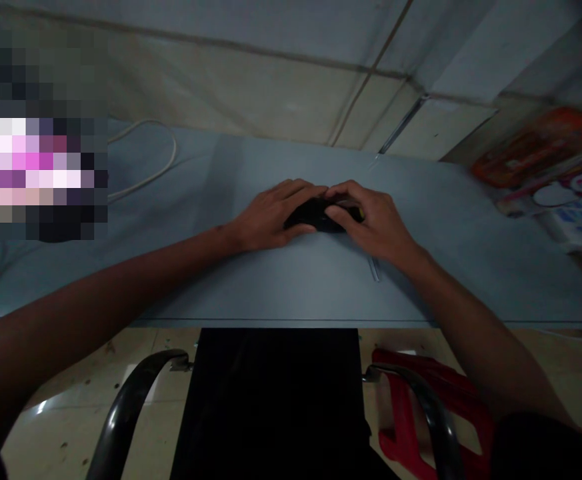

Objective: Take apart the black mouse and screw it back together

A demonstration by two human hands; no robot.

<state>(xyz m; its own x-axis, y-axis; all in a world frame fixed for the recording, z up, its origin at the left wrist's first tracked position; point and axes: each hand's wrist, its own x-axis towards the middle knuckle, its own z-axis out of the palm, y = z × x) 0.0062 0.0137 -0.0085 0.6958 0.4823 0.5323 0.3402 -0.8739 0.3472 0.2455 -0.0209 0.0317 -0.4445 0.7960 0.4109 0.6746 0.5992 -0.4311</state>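
A small, glossy black object (315,215) lies low over the blue-grey table, and its exact kind is not clear. My left hand (275,215) curls around its left end, thumb along the near side and fingers over the far side. At the other end my right hand (365,217) grips it between thumb and fingers, hiding much of that part. A speck of yellow shows beside the right palm. Just below my right hand, a thin clear strip (374,269) rests on the tabletop.
The table (281,287) meets a tiled wall. White cables (173,150) loop at the left beside a pixelated area. Orange packaging (535,150) and other blurred items stand at the right. Below are a chair's armrests (125,407) and a red plastic stool (401,413).
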